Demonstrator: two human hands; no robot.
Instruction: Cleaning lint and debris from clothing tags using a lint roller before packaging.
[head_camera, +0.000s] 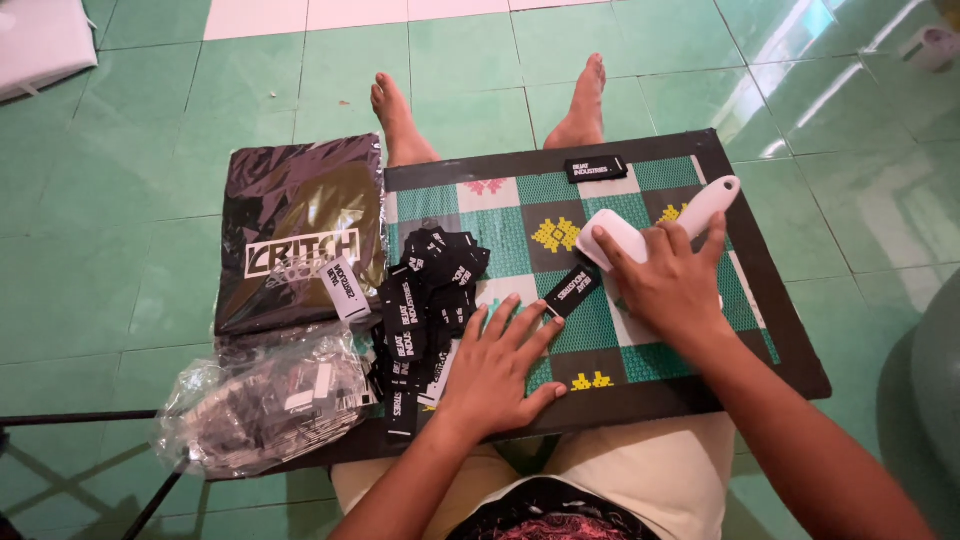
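My left hand (497, 368) lies flat, fingers spread, on a checkered board (700, 345) across my lap, right beside a heap of black woven labels (425, 300). A single black label (572, 291) lies just past its fingertips. My right hand (672, 282) grips a white handled tool (655, 232) whose flat head rests on the board near that label. Another black label (596, 168) sits at the board's far edge.
A black garment in a clear plastic bag (300, 230) lies at the board's left. A crumpled clear bag of more labels (262, 400) sits near my left knee. My bare feet (400, 115) rest on the green tiled floor (120, 250). A white object (40, 40) lies far left.
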